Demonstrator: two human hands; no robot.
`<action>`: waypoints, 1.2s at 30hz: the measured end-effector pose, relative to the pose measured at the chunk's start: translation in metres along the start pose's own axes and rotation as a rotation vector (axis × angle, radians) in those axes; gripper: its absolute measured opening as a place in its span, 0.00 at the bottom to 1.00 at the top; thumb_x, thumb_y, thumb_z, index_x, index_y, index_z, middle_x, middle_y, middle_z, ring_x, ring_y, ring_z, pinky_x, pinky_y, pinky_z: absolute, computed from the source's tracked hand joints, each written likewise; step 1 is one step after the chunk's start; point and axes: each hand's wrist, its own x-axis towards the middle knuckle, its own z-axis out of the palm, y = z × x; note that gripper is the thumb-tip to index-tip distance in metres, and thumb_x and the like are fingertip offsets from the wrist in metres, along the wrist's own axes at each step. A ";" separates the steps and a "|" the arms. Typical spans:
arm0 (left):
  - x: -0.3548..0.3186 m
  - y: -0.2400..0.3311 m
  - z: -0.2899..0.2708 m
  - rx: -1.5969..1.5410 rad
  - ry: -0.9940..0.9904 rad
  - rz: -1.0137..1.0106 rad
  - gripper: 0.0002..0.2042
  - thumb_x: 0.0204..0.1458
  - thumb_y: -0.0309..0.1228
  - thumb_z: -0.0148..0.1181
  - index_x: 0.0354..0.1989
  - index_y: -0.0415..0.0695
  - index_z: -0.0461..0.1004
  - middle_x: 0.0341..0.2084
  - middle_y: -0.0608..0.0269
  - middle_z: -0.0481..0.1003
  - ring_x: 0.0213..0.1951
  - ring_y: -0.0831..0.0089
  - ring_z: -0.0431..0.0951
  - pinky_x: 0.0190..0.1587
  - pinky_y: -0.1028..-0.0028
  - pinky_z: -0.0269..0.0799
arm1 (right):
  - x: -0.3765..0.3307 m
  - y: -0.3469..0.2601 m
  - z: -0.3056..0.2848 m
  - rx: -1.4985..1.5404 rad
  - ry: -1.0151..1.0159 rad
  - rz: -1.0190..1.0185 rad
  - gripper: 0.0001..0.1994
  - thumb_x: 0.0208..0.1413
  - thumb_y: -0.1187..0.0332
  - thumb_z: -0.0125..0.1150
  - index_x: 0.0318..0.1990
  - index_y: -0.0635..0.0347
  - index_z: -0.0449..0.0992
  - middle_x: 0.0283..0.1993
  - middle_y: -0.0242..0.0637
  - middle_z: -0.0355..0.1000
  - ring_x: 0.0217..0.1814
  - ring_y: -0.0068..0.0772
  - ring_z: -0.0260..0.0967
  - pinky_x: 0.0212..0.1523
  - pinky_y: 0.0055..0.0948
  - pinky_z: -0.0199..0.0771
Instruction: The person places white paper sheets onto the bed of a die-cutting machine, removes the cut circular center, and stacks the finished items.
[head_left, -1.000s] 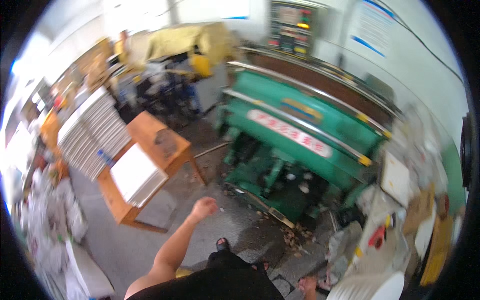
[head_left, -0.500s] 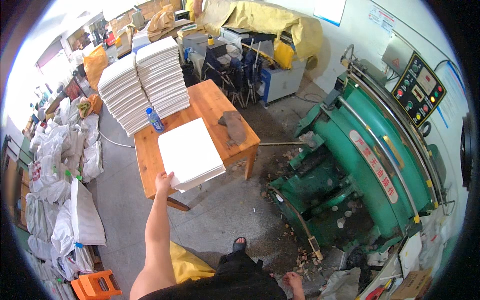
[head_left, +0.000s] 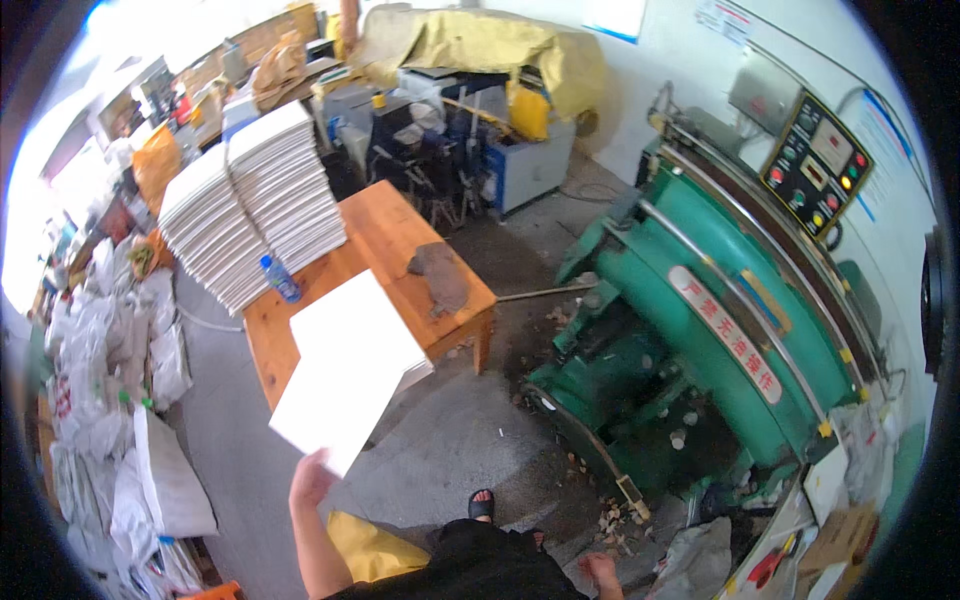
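Observation:
My left hand (head_left: 310,480) grips the near corner of a large white sheet (head_left: 340,395) and holds it tilted up over the low pile of white sheets (head_left: 418,372) on the orange wooden table (head_left: 395,235). Down by my hip at the bottom edge hangs my right hand (head_left: 601,571), which holds nothing and has loose fingers. Behind the pile, a small blue bottle (head_left: 283,280) stands on the table. A brown rag (head_left: 440,276) lies at the table's right end.
Tall stacks of white sheets (head_left: 250,195) fill the table's far left. A big green press (head_left: 700,330) with a control panel (head_left: 815,150) stands to the right. White sacks (head_left: 110,340) line the left side. My sandalled foot (head_left: 482,504) is on the grey floor.
My left arm reached out to the pile on the table, took hold of a white sheet and pulled it up toward me. The view swung left and down toward the table.

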 end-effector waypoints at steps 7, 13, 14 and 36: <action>0.015 0.155 0.124 -0.051 0.063 0.525 0.22 0.58 0.30 0.49 0.58 0.30 0.61 0.49 0.51 0.70 0.51 0.64 0.72 0.54 0.67 0.66 | -0.021 0.035 -0.020 0.250 -0.316 0.148 0.10 0.60 0.65 0.54 0.37 0.64 0.75 0.28 0.41 0.74 0.26 0.36 0.71 0.27 0.33 0.72; 0.050 0.144 0.303 -0.391 -0.522 0.339 0.24 0.58 0.34 0.54 0.59 0.35 0.61 0.51 0.51 0.72 0.51 0.59 0.74 0.55 0.63 0.71 | -0.158 -0.184 0.057 -0.005 0.130 -0.422 0.14 0.61 0.64 0.56 0.50 0.61 0.73 0.42 0.33 0.74 0.42 0.26 0.70 0.41 0.27 0.71; 0.044 0.128 0.341 -0.399 -0.583 0.259 0.25 0.56 0.34 0.56 0.59 0.35 0.61 0.51 0.51 0.72 0.50 0.59 0.75 0.54 0.63 0.72 | -0.200 -0.234 0.063 0.043 0.130 -0.459 0.15 0.61 0.64 0.56 0.52 0.61 0.73 0.45 0.34 0.74 0.45 0.27 0.70 0.43 0.26 0.71; -0.106 -0.111 0.415 0.144 -0.672 -0.472 0.24 0.57 0.29 0.46 0.62 0.35 0.59 0.53 0.53 0.71 0.50 0.59 0.75 0.45 0.58 0.76 | 0.032 -0.488 -0.158 0.847 0.103 -0.243 0.14 0.52 0.71 0.59 0.45 0.69 0.72 0.40 0.47 0.75 0.40 0.45 0.75 0.43 0.47 0.78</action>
